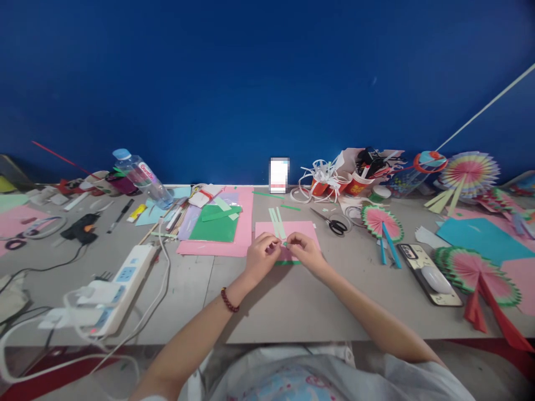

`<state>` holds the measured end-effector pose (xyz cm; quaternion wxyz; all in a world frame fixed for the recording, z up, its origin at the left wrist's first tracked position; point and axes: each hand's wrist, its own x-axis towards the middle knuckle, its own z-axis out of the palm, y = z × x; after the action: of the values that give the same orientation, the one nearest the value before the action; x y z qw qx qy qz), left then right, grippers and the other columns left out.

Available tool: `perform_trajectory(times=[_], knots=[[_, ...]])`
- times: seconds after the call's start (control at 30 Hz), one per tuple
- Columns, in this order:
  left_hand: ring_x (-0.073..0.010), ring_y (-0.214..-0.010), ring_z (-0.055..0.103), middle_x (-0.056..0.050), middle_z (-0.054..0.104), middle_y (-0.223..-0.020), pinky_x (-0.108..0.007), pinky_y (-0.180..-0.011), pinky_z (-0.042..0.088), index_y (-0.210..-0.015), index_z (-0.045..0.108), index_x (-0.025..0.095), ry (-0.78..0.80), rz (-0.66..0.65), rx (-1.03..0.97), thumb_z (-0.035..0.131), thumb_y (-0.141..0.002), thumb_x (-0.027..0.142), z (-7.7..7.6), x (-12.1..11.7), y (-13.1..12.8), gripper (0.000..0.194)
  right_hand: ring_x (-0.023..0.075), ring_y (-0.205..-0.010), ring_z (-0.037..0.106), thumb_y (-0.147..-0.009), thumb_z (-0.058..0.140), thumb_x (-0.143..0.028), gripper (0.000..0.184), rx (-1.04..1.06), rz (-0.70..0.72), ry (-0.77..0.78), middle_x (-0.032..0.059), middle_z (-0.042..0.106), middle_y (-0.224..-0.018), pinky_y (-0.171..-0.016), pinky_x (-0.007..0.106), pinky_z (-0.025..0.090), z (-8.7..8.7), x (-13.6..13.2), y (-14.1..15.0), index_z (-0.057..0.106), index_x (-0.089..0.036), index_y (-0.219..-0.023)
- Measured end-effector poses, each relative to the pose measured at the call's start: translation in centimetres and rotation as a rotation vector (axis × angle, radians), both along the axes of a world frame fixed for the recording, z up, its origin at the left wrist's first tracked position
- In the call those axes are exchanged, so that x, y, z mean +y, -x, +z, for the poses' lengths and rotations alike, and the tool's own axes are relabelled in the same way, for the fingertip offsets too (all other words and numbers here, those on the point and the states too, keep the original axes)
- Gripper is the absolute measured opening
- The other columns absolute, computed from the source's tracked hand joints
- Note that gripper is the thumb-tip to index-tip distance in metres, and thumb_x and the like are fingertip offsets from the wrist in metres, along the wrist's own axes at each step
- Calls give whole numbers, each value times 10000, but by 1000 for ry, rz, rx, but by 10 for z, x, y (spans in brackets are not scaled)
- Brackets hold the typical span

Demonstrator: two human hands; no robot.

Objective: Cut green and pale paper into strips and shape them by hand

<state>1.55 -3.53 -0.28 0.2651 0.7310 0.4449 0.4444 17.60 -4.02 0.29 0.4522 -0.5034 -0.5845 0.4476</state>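
Observation:
My left hand (263, 250) and my right hand (307, 250) meet above a pink sheet of paper (307, 227), each with its fingers pinched together. A small green piece of paper (285, 243) shows between the fingertips, at the right hand's pinch. What the left fingertips hold is too small to make out. Just beyond the hands, pale green paper strips (276, 220) lie on the pink sheet. A dark green strip (288, 262) runs along the sheet's near edge, partly hidden by the hands.
Scissors (334, 224) lie to the right, near a watermelon-patterned paper fan (382, 225). Farther right is a phone (418, 267) with a mouse (436, 278) on it. Green sheets (215, 228) and a power strip (129, 284) with cables are on the left. A lit screen (278, 175) stands behind.

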Motion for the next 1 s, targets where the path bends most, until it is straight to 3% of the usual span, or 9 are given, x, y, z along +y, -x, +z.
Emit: perform_trajectory(times=[0.23,0.5,0.6,0.7,0.8,0.9,1.0], knots=[[-114,-656,553,-7,622,-730,-222,-575,430,-669,605,184,141,92,-222,549,-771,186,-1,12,2,116,123,-595,487,-665,521,-249,49,95,-3,70,-17,542,-643,-532,237,375,-8,5,-5,529,-201,-672],[-102,-572,542,-8,618,-668,-205,-491,428,-715,624,169,425,296,-594,611,-731,367,2,24,9,198,144,-631,529,-655,548,-290,102,123,-164,93,-4,556,-633,-509,234,395,-10,10,-10,514,-204,-698],[-82,-522,506,-3,604,-648,-203,-470,412,-710,628,162,496,250,-649,639,-718,363,15,25,2,201,150,-641,543,-659,558,-309,145,148,-203,82,1,556,-675,-506,239,387,-12,12,-12,527,-202,-750],[-78,-481,473,-1,578,-605,-217,-442,392,-680,637,158,624,101,-602,646,-724,344,38,32,-14,192,153,-647,547,-672,552,-332,194,202,-261,46,4,568,-724,-548,262,419,-18,15,-13,531,-208,-819],[-90,-514,488,-2,590,-618,-232,-483,408,-665,641,172,469,-61,-428,621,-768,303,68,54,-43,168,159,-678,549,-678,534,-316,183,240,-317,3,2,571,-752,-647,301,466,-27,16,-10,511,-220,-833],[-111,-621,540,-14,630,-692,-246,-597,437,-662,639,174,138,-85,-210,591,-789,212,92,92,-80,141,173,-730,568,-681,512,-301,176,231,-331,1,8,571,-791,-680,310,472,-34,15,-7,491,-226,-839],[-141,-746,570,-47,653,-810,-259,-688,433,-709,654,162,-132,-63,50,568,-813,184,105,133,-120,136,177,-763,579,-711,483,-294,175,194,-317,-19,18,576,-832,-706,311,474,-36,13,-5,490,-227,-872]])
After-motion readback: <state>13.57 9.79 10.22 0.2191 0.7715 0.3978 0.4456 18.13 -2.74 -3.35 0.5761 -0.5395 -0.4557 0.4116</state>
